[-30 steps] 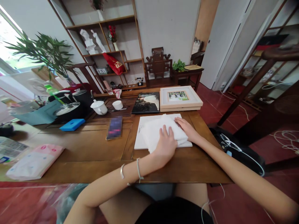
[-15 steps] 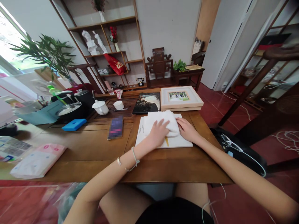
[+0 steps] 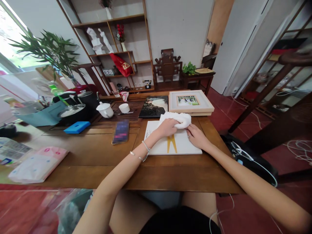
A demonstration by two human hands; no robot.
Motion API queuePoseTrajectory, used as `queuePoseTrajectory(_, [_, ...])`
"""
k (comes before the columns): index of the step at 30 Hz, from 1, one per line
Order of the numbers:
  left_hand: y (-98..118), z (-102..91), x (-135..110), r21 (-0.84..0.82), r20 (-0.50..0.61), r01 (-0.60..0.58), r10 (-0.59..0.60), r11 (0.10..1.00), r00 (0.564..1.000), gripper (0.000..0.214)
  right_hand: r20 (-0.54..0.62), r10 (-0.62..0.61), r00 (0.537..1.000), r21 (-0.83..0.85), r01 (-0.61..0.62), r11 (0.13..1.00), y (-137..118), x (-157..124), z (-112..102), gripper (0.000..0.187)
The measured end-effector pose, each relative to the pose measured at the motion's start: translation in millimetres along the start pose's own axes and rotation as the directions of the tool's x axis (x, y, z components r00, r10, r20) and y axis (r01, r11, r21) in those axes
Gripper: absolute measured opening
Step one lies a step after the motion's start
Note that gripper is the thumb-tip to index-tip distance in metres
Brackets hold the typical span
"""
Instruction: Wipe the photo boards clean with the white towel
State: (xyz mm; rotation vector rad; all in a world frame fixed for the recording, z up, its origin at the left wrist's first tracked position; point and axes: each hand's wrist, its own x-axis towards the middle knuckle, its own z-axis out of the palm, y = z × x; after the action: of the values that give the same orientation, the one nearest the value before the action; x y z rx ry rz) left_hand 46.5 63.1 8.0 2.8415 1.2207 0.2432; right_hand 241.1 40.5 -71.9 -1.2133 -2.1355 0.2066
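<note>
A white board with a yellow mark (image 3: 180, 145) lies flat on the wooden table (image 3: 97, 156) in front of me. At its far edge sits a bunched white cloth (image 3: 179, 118). My left hand (image 3: 167, 127) is closed on the cloth and presses it onto the board. My right hand (image 3: 196, 136) rests on the board's right part, fingers together and flat, its fingertips touching the cloth.
Behind the board lie a dark photo print (image 3: 154, 107) and a white picture frame (image 3: 190, 102). A blurred phone (image 3: 120, 132), blue box (image 3: 76, 127), teapot (image 3: 105, 110), cup (image 3: 124, 108) and pots (image 3: 73, 112) stand left. A pink packet (image 3: 36, 164) lies near left. A dark bag (image 3: 248, 156) sits on the floor right.
My left hand has pushed the cloth from the board's near part to its far edge, bunching it up. The yellow mark on the board is now uncovered. My right hand stayed put.
</note>
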Motion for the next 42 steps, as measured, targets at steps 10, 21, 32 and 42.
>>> queuePoseTrajectory(10, [52.1, -24.4, -52.4, 0.252, 0.122, 0.227, -0.263, 0.941, 0.957, 0.027, -0.029, 0.029, 0.999, 0.026, -0.028, 0.999, 6.8, -3.0, 6.9, 0.037])
queuePoseTrajectory(21, [68.2, -14.5, -97.6, 0.272, 0.153, 0.086, -0.132, 0.958, 0.979, 0.031, -0.020, 0.062, 0.998, 0.019, -0.061, 0.998, 3.6, -2.5, 7.7, 0.038])
queuePoseTrajectory(32, [3.2, -11.5, -86.3, 0.224, 0.189, 0.151, -0.195, 0.963, 0.962, 0.045, 0.005, 0.084, 0.996, 0.012, -0.084, 0.996, 1.4, -1.8, 5.2, 0.038])
queuePoseTrajectory(42, [35.6, -24.0, -129.9, 0.095, 0.223, 0.067, -0.087, 0.993, 0.971, 0.044, 0.010, 0.092, 0.996, 0.008, -0.092, 0.996, 1.5, -1.7, 6.0, 0.039])
